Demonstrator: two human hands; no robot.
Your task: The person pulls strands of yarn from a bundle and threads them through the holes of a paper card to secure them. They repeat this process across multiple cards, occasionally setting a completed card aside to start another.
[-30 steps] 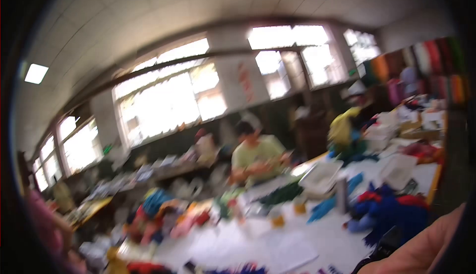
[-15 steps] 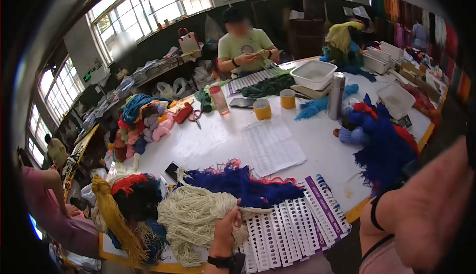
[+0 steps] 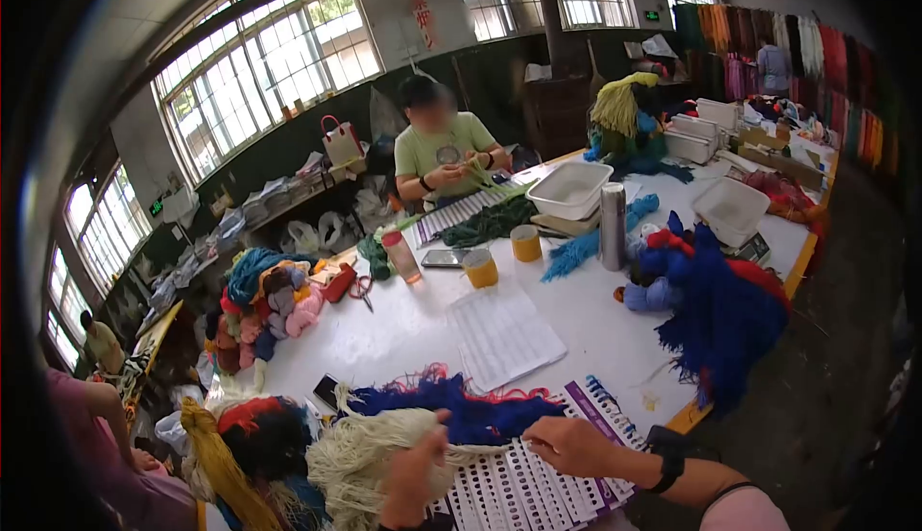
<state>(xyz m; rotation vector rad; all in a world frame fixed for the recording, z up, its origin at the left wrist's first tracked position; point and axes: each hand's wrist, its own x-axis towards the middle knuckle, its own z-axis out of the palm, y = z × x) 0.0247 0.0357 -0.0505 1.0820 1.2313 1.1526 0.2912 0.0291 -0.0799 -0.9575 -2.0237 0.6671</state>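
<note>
A thick hank of cream yarn [image 3: 360, 459] lies at the front of the table. My left hand [image 3: 413, 478], slightly blurred, is closed on its right side, and a thin strand runs out to the right. My right hand [image 3: 576, 449] is above the colour sample cards [image 3: 519, 497], fingers pinched together near the strand's end; what is between them is too small to make out. Beneath both hands the white cards show rows of holes and purple edges. Behind them lies dark blue yarn [image 3: 480, 416] with red threads.
Mustard yarn [image 3: 206, 445] and a phone [image 3: 327, 390] are at left. Printed sheets [image 3: 504, 334], tape rolls [image 3: 480, 269], a steel flask [image 3: 613, 229] and a blue yarn pile [image 3: 725, 315] lie farther back. Across the table a person [image 3: 447, 152] handles green yarn.
My right hand has come from the raised right edge down to the sample cards beside the strand. My left hand has shifted slightly left and lower. The camera view has turned a little right.
</note>
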